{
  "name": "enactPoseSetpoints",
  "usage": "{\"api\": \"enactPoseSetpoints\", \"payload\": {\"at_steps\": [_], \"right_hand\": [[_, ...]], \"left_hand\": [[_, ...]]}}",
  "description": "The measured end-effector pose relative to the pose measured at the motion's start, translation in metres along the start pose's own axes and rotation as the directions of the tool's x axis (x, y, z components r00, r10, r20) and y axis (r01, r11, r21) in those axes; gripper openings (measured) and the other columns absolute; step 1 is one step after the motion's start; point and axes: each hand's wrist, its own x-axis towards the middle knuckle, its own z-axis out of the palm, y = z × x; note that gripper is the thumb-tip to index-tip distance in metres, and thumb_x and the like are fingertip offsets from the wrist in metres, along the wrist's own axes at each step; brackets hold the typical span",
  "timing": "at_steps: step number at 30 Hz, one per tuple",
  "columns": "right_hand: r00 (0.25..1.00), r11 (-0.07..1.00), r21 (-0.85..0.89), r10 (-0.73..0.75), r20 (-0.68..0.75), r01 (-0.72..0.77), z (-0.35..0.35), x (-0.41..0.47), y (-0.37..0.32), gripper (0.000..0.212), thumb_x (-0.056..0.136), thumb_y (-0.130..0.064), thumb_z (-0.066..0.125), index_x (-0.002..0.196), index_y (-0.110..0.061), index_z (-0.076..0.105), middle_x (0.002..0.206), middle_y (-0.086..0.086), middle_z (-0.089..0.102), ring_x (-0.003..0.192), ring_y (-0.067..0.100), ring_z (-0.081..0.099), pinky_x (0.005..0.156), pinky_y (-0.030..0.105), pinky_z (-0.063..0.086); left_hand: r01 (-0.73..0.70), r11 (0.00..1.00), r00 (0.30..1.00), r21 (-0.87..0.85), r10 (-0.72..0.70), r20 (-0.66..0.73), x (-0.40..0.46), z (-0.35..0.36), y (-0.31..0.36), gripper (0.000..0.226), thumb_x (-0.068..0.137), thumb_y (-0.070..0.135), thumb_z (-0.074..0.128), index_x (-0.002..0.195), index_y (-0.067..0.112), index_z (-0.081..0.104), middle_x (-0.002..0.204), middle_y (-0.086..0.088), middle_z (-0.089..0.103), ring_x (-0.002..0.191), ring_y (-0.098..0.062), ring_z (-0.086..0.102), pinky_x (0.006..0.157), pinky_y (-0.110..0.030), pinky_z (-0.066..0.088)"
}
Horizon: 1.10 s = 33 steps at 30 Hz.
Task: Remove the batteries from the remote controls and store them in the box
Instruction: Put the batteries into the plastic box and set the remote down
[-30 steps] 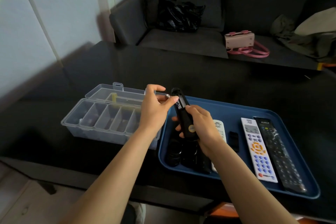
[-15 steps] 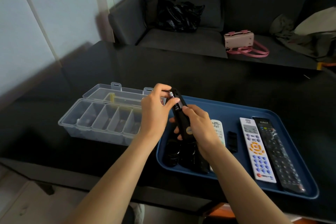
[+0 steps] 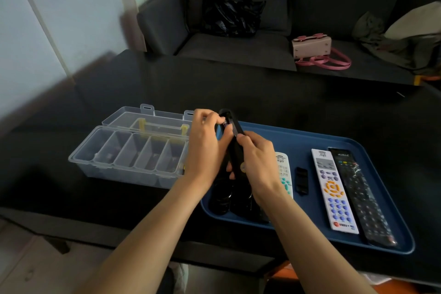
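Six remotes (image 3: 333, 188), one clear box (image 3: 133, 155), one blue tray (image 3: 310, 141).

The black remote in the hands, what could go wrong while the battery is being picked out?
The battery might pop free and drop, since the left hand is picking at the top of the black remote in the air, above the gap between the clear box and the blue tray. It could roll across the dark table and be hard to spot. The remote might also slip, because the right hand alone grips its middle.
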Motion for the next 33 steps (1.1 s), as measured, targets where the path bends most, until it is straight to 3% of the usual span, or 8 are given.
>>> {"api": "enactPoseSetpoints", "payload": {"at_steps": [5, 9, 12, 16, 20, 22, 28, 33], "right_hand": [[0.999, 1.0, 0.024, 0.003, -0.043, -0.002, -0.004, 0.002, -0.002, 0.025, 0.097, -0.015, 0.043, 0.086, -0.007, 0.065, 0.059, 0.01, 0.059, 0.048, 0.02, 0.056, 0.044, 0.03, 0.047], [0.999, 0.999, 0.038, 0.023, -0.032, -0.022, -0.006, 0.0, -0.002, 0.025, 0.098, -0.015, 0.042, 0.09, -0.006, 0.065, 0.063, 0.01, 0.062, 0.049, 0.018, 0.056, 0.043, 0.029, 0.046], [0.999, 0.997, 0.069, 0.035, -0.013, -0.034, -0.008, 0.003, -0.007, 0.022, 0.098, -0.015, 0.041, 0.095, -0.011, 0.063, 0.072, 0.013, 0.067, 0.049, 0.019, 0.054, 0.042, 0.029, 0.045], [0.995, 0.993, 0.058, 0.098, 0.001, -0.098, -0.007, 0.003, -0.006, 0.02, 0.099, -0.016, 0.04, 0.094, -0.019, 0.059, 0.077, 0.016, 0.068, 0.05, 0.019, 0.054, 0.042, 0.029, 0.045], [0.99, 0.987, 0.084, 0.138, 0.01, -0.138, -0.007, 0.002, -0.005, 0.018, 0.1, -0.017, 0.04, 0.094, -0.02, 0.056, 0.077, 0.015, 0.068, 0.05, 0.019, 0.054, 0.042, 0.028, 0.046], [0.99, 0.985, 0.091, 0.144, 0.006, -0.144, -0.01, 0.003, -0.007, 0.017, 0.1, -0.017, 0.04, 0.097, -0.019, 0.056, 0.078, 0.015, 0.068, 0.05, 0.019, 0.054, 0.042, 0.028, 0.046], [0.99, 0.985, 0.09, 0.144, 0.007, -0.144, -0.013, 0.005, -0.01, 0.017, 0.1, -0.017, 0.04, 0.101, -0.015, 0.057, 0.077, 0.015, 0.067, 0.05, 0.019, 0.054, 0.042, 0.027, 0.046], [0.991, 0.989, 0.061, 0.131, 0.002, -0.131, -0.013, 0.005, -0.008, 0.019, 0.1, -0.017, 0.041, 0.108, -0.012, 0.058, 0.079, 0.016, 0.068, 0.051, 0.02, 0.054, 0.043, 0.027, 0.046]], "left_hand": [[-0.138, 0.988, 0.984, 0.068, 0.129, 0.121, -0.001, -0.007, 0.009, 0.045, 0.093, 0.034, 0.035, 0.087, 0.001, 0.065, 0.11, -0.009, 0.05, 0.071, -0.004, 0.05, 0.067, -0.011, 0.039], [-0.254, 0.959, 0.945, 0.129, 0.218, 0.245, 0.0, -0.009, 0.002, 0.053, 0.098, 0.035, 0.026, 0.094, 0.002, 0.066, 0.112, -0.011, 0.053, 0.093, -0.012, 0.056, 0.075, -0.014, 0.042], [-0.053, 0.997, 0.968, -0.061, 0.066, 0.244, 0.009, -0.013, -0.002, 0.037, 0.096, 0.015, 0.032, 0.11, 0.001, 0.064, 0.114, -0.005, 0.049, 0.1, -0.004, 0.046, 0.085, 0.0, 0.029], [0.201, 0.945, 0.957, -0.257, -0.134, 0.257, 0.011, -0.018, 0.001, 0.035, 0.093, -0.002, 0.033, 0.116, 0.011, 0.055, 0.103, 0.01, 0.048, 0.089, 0.01, 0.047, 0.078, -0.006, 0.038], [0.361, 0.823, 0.923, -0.439, -0.248, 0.293, 0.012, -0.018, -0.002, 0.027, 0.097, 0.012, 0.044, 0.124, 0.012, 0.042, 0.117, 0.004, 0.057, 0.103, 0.002, 0.057, 0.089, -0.011, 0.045], [0.41, 0.748, 0.912, -0.521, -0.328, 0.246, 0.014, -0.021, -0.002, 0.031, 0.09, 0.019, 0.059, 0.115, 0.014, 0.042, 0.107, -0.001, 0.066, 0.096, -0.002, 0.064, 0.085, -0.016, 0.051], [0.402, 0.809, 0.907, -0.429, -0.287, 0.308, 0.018, -0.025, 0.003, 0.015, 0.091, 0.016, 0.056, 0.088, 0.004, 0.064, 0.063, -0.001, 0.064, 0.049, -0.009, 0.061, 0.048, -0.015, 0.045], [0.493, 0.759, 0.837, -0.425, -0.279, 0.471, 0.019, -0.018, 0.002, 0.035, 0.098, 0.011, 0.031, 0.11, 0.012, 0.064, 0.062, 0.003, 0.038, 0.053, -0.005, 0.035, 0.055, -0.019, 0.03]]}}
